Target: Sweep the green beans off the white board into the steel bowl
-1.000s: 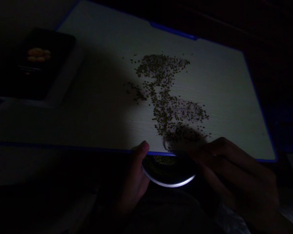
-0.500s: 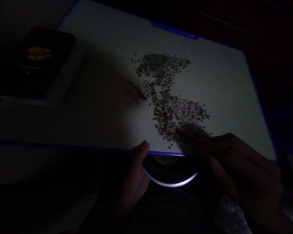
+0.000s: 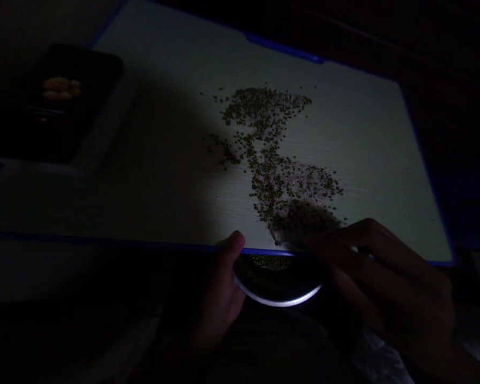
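Observation:
A spread of small greenish grains point(image 3: 278, 160) lies across a pale board with a blue edge point(image 3: 364, 133), lit in an otherwise dark scene. My left hand point(image 3: 222, 290) grips a round metal bowl point(image 3: 280, 296) just under the board's near edge, thumb up against the edge. The bowl has some grains in it. My right hand point(image 3: 384, 277) rests at the board's near edge with fingers stretched toward the nearest grains, the fingertips touching them.
A dark phone point(image 3: 52, 101) with a dim orange glow on its screen lies on a pale slab at the far left. The surroundings beyond the board are black and unreadable.
My right hand's fingers slid left again along the near edge, over the nearest grains, after having drawn back to the right. The left hand and bowl stayed still.

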`<action>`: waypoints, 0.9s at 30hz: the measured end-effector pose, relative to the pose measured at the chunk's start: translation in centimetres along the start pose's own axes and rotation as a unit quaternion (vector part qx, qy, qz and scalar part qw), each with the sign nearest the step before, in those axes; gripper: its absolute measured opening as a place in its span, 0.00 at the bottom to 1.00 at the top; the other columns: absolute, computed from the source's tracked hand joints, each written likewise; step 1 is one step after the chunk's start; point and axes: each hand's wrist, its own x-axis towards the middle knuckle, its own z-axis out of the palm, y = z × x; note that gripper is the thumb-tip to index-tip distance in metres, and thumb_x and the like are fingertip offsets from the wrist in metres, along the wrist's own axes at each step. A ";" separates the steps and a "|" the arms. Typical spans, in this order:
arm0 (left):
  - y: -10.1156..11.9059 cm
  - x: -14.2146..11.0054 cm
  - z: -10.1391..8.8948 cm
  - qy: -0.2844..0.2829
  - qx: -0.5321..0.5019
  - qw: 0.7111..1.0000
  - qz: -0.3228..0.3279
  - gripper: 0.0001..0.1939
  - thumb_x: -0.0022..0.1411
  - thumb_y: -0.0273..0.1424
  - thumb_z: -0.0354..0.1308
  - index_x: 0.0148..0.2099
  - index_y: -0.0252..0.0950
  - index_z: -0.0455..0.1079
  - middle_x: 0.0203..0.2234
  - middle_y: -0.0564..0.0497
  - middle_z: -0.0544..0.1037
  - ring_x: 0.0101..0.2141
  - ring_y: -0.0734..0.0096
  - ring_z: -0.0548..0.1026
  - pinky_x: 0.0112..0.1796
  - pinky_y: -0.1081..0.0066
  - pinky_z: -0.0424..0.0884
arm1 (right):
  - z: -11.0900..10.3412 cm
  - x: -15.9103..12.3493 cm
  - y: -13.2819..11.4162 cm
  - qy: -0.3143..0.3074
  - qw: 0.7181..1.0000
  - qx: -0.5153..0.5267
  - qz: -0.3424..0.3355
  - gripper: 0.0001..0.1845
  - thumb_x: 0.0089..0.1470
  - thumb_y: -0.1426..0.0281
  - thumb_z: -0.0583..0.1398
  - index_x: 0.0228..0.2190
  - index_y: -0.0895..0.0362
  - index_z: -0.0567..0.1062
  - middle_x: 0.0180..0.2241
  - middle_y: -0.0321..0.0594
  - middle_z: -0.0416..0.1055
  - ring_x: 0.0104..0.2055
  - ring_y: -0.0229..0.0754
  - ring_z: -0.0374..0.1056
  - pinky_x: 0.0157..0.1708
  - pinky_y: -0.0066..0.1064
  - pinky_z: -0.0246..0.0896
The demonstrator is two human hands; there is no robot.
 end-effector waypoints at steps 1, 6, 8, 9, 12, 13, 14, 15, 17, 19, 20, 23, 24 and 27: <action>0.0 0.0 0.0 -0.003 0.000 1.000 0.002 0.17 0.58 0.44 0.84 0.44 0.42 0.86 0.48 0.47 0.95 0.66 0.36 0.84 0.71 0.47 0.77 | -0.1 0.0 -0.1 -0.002 1.000 0.002 -0.001 0.14 0.72 0.80 0.66 0.55 0.58 0.85 0.43 0.45 0.84 0.42 0.41 0.83 0.38 0.31 0.80; 0.2 -0.1 0.3 -0.012 0.006 1.000 -0.003 0.19 0.55 0.46 0.85 0.42 0.43 0.86 0.44 0.48 0.95 0.64 0.36 0.86 0.69 0.49 0.79 | -0.6 -0.8 -0.4 -0.004 1.000 0.006 0.030 0.14 0.72 0.80 0.65 0.54 0.56 0.84 0.45 0.44 0.84 0.44 0.41 0.82 0.40 0.30 0.81; 0.3 -0.1 0.4 -0.001 0.012 1.000 -0.007 0.21 0.54 0.46 0.86 0.43 0.43 0.86 0.47 0.47 0.95 0.65 0.36 0.85 0.68 0.49 0.80 | -0.6 -1.0 -0.5 0.000 0.999 0.012 0.034 0.14 0.73 0.80 0.65 0.54 0.56 0.84 0.44 0.42 0.83 0.43 0.39 0.82 0.38 0.29 0.80; 0.3 -0.1 0.4 0.003 0.014 1.000 -0.007 0.21 0.53 0.46 0.86 0.42 0.42 0.85 0.48 0.46 0.95 0.66 0.36 0.85 0.68 0.49 0.80 | -0.5 -1.1 -0.5 -0.003 0.999 0.015 0.030 0.13 0.73 0.79 0.64 0.54 0.57 0.84 0.43 0.42 0.83 0.42 0.39 0.81 0.37 0.28 0.79; 0.4 0.0 0.4 0.000 0.020 1.000 -0.008 0.20 0.52 0.46 0.85 0.40 0.42 0.83 0.46 0.45 0.95 0.66 0.33 0.84 0.65 0.48 0.83 | -0.1 -0.9 -0.4 -0.006 1.000 0.012 0.014 0.12 0.73 0.79 0.64 0.54 0.58 0.84 0.42 0.41 0.82 0.41 0.38 0.81 0.37 0.27 0.79; 0.4 0.0 0.4 -0.002 0.021 1.000 -0.008 0.19 0.53 0.45 0.84 0.41 0.42 0.83 0.45 0.45 0.95 0.66 0.33 0.84 0.65 0.47 0.83 | 0.0 -0.8 -0.3 -0.006 1.000 0.005 0.015 0.12 0.74 0.78 0.64 0.53 0.57 0.84 0.42 0.42 0.83 0.41 0.38 0.81 0.37 0.28 0.79; 0.4 0.0 0.3 -0.005 0.022 1.000 -0.009 0.19 0.55 0.45 0.83 0.43 0.42 0.84 0.44 0.45 0.95 0.66 0.33 0.84 0.64 0.46 0.84 | 0.0 -0.7 -0.2 -0.005 1.000 -0.004 0.020 0.12 0.74 0.78 0.64 0.53 0.57 0.84 0.43 0.42 0.83 0.42 0.39 0.82 0.38 0.28 0.80; 0.4 0.0 0.3 -0.009 0.020 1.000 -0.010 0.20 0.56 0.44 0.83 0.45 0.42 0.84 0.43 0.45 0.94 0.66 0.32 0.84 0.63 0.45 0.84 | 0.0 -0.6 -0.1 -0.001 1.000 -0.011 0.027 0.11 0.73 0.79 0.64 0.52 0.57 0.84 0.43 0.42 0.83 0.42 0.40 0.82 0.38 0.29 0.80; 0.4 0.0 0.3 -0.016 0.014 1.000 -0.006 0.22 0.58 0.43 0.82 0.51 0.41 0.83 0.47 0.44 0.94 0.67 0.32 0.83 0.63 0.45 0.84 | 0.0 -0.6 0.0 0.003 0.999 -0.024 0.037 0.11 0.73 0.79 0.65 0.51 0.56 0.84 0.43 0.42 0.84 0.42 0.40 0.83 0.38 0.30 0.80; 0.4 -0.1 0.3 -0.013 0.010 1.000 0.003 0.27 0.57 0.42 0.82 0.55 0.40 0.82 0.50 0.43 0.94 0.67 0.31 0.83 0.64 0.45 0.84 | -0.1 -0.5 0.0 0.007 0.999 -0.025 0.039 0.11 0.73 0.79 0.65 0.52 0.55 0.84 0.43 0.42 0.84 0.41 0.40 0.83 0.38 0.30 0.80; 0.4 0.0 0.3 -0.007 0.010 1.000 0.005 0.29 0.56 0.43 0.83 0.56 0.40 0.81 0.51 0.43 0.94 0.67 0.30 0.83 0.64 0.45 0.84 | -0.2 -0.5 -0.1 0.006 0.999 -0.022 0.038 0.12 0.74 0.79 0.65 0.52 0.55 0.84 0.43 0.42 0.84 0.41 0.40 0.83 0.37 0.30 0.80; 0.3 0.0 0.2 -0.005 0.015 1.000 -0.003 0.30 0.52 0.45 0.84 0.52 0.41 0.81 0.47 0.43 0.94 0.67 0.29 0.83 0.64 0.44 0.84 | -0.2 -0.5 -0.3 -0.005 0.999 -0.009 0.040 0.13 0.74 0.79 0.64 0.53 0.55 0.84 0.43 0.43 0.84 0.41 0.41 0.83 0.37 0.31 0.81; 0.2 0.1 0.2 -0.009 0.016 1.000 -0.007 0.29 0.52 0.45 0.84 0.52 0.41 0.81 0.47 0.43 0.94 0.67 0.29 0.83 0.64 0.45 0.84 | -0.1 -0.5 -0.3 -0.006 0.999 -0.006 0.039 0.12 0.74 0.78 0.64 0.53 0.55 0.84 0.43 0.43 0.84 0.41 0.41 0.83 0.37 0.31 0.81; 0.3 0.1 0.0 -0.026 0.016 0.999 -0.016 0.28 0.56 0.45 0.83 0.53 0.41 0.81 0.48 0.43 0.94 0.66 0.31 0.84 0.63 0.45 0.84 | 0.3 -0.4 -0.2 -0.007 1.000 0.004 0.027 0.12 0.74 0.78 0.65 0.55 0.57 0.84 0.43 0.42 0.83 0.42 0.40 0.82 0.39 0.30 0.80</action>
